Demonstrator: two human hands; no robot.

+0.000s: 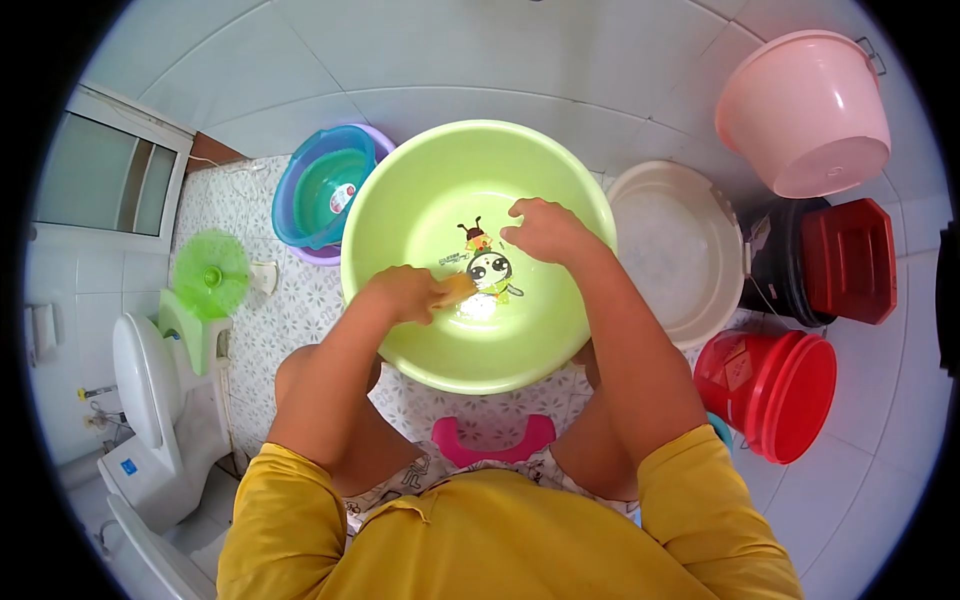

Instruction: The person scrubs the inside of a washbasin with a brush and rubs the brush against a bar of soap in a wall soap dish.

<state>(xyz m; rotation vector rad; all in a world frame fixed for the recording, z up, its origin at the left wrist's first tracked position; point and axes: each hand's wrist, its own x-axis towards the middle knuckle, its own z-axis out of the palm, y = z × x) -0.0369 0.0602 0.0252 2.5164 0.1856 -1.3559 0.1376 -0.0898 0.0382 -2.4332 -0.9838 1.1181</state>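
A large light-green basin [400, 190] stands in front of me, with a cartoon picture printed on its floor. Inside it, my left hand [402, 292] is closed on a small yellow-brown block [456, 290], blurred by motion, so its exact kind is unclear. The block is low over the basin's floor beside the printed figure. My right hand [545, 231] hovers over the right part of the basin, fingers curved and apart, with nothing visible in them.
Teal and purple basins [308, 185] are stacked at the left. A pale basin [690, 265], red bucket [745, 375], black bucket [785, 260], dark red tub [855, 262] and pink bucket [800, 110] line the right. A green fan [212, 275] and toilet [148, 380] stand left; a pink stool [500, 452] is below me.
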